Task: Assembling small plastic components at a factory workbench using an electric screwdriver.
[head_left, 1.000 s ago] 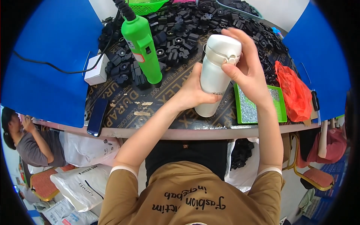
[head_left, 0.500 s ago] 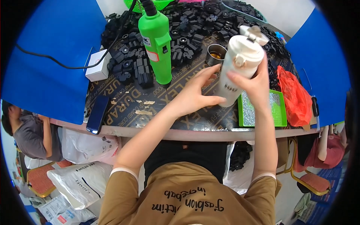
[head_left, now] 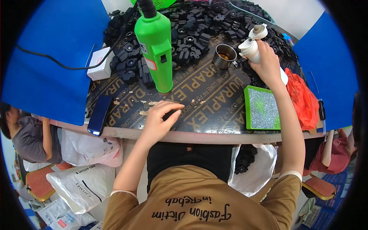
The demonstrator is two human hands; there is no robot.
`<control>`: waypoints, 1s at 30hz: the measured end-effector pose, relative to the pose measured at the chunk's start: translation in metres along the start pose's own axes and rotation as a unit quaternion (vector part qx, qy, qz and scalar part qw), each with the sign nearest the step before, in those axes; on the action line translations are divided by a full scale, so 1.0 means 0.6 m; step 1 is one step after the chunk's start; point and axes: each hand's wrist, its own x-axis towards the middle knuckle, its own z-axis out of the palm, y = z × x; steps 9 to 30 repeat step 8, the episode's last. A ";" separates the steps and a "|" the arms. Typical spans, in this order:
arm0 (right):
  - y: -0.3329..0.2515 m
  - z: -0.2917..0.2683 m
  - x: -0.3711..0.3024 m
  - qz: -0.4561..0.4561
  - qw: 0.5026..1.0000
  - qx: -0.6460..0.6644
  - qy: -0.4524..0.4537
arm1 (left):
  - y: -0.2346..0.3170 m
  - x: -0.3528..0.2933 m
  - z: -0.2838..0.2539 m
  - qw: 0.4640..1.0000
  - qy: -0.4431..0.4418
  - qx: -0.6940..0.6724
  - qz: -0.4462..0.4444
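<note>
My right hand (head_left: 267, 64) is wrapped round a white flip-lid bottle (head_left: 249, 50) at the right side of the table. The bottle leans over with its mouth toward the left, and its lid stands open. Just left of the mouth, a metal mug (head_left: 225, 56) holds some amber liquid; I see no stream between the two. My left hand (head_left: 161, 117) rests low over the front of the table, thumb and fingers apart in a loose curl. Nothing can be seen in it. A green electric screwdriver (head_left: 159, 57) hangs upright beyond that hand.
Many small black plastic parts (head_left: 188, 23) cover the back of the table. A green tray (head_left: 248, 111) of small metal pieces sits right, beside a red plastic bag (head_left: 301, 101). Left are a white box (head_left: 100, 64) and a phone (head_left: 100, 115). Blue partitions (head_left: 50, 69) flank the table.
The bottle has gone from upright to leaning, further right and away from me, in my right hand. My left hand has drawn back from beside it toward the table's front edge.
</note>
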 end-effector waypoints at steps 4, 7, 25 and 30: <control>0.002 0.019 -0.001 -0.017 0.997 -0.076 0.004 | -0.029 -0.016 0.000 0.996 0.061 0.064 -0.007; 0.006 0.030 0.001 -0.024 0.994 -0.105 -0.012 | -0.043 -0.023 0.001 0.995 0.085 0.030 -0.052; 0.008 0.036 0.001 -0.032 0.992 -0.117 -0.021 | -0.044 -0.024 0.000 0.994 0.095 0.023 -0.052; 0.008 0.036 0.001 -0.032 0.992 -0.117 -0.021 | -0.044 -0.024 0.000 0.994 0.095 0.023 -0.052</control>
